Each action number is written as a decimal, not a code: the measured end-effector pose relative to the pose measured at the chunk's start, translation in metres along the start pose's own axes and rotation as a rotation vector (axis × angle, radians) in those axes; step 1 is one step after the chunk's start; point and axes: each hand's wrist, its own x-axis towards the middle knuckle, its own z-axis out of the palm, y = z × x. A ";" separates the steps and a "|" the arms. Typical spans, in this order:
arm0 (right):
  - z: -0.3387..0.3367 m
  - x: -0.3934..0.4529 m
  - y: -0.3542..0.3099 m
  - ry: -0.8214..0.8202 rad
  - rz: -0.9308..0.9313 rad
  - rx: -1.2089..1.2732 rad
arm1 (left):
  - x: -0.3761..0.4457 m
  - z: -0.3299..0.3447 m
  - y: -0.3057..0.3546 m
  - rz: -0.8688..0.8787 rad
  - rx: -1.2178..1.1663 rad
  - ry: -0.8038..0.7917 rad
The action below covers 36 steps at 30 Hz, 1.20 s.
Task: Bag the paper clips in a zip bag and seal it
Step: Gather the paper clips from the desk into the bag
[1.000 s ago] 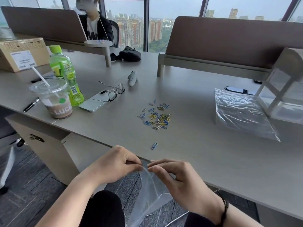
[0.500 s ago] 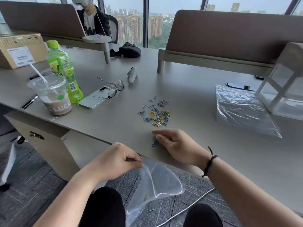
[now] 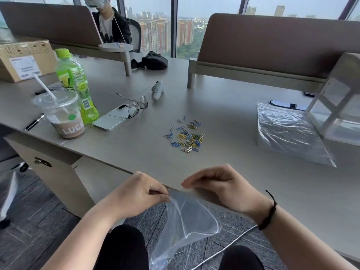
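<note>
Here my left grip (image 3: 145, 193) pinches the rim of the zip bag (image 3: 187, 221), which hangs open below the surface (image 3: 224, 106) edge. My right grip (image 3: 220, 184) is curled at the mouth; whether it grasps anything, I cannot tell. The paper clips (image 3: 186, 136) lie farther out.

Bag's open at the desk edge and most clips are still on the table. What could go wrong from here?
1. The zip bag hangs below the desk edge, pinched by the left hand at one corner; clips dropped toward its mouth could miss and fall to the floor.
2. The paper clips lie scattered, so a sweep toward the edge may leave some behind.
3. The right hand hovers at the mouth; whether it holds a clip is unclear.
</note>
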 end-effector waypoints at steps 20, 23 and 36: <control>-0.065 0.177 0.017 0.311 0.233 -0.958 | 0.000 -0.008 0.014 0.015 -0.028 -0.036; -0.066 0.197 0.013 0.258 0.245 -0.952 | 0.001 -0.010 0.017 0.038 -0.034 -0.037; -0.043 0.192 0.014 -0.223 0.075 -0.623 | 0.005 -0.011 0.015 0.043 -0.092 -0.037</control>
